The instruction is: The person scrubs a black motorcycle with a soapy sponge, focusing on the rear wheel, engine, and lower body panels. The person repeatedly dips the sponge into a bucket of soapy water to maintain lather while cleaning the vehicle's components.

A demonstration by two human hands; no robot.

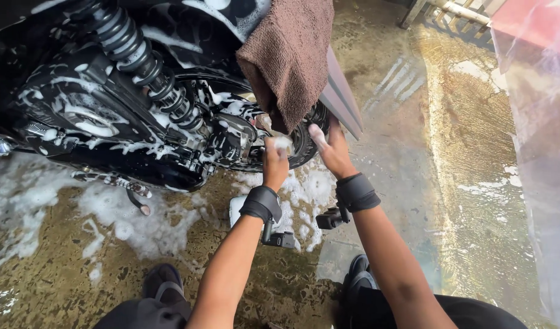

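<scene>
Scrubbing is observed at centre frame. The left hand (275, 159) is closed on a small foamy sponge (282, 143), pressed toward the rear wheel (304, 137) of the soapy black motorcycle (109, 91). The right hand (332, 149) is held just beside it, fingers narrowed and curled against the tyre; nothing is seen in its grasp. A brown towel (289, 55) hangs above both hands. For a sound result, firm sponge contact and short strokes around the rim are judged advisable. No bucket or other container is visible; suds lie only on the wet concrete floor (414, 152).
</scene>
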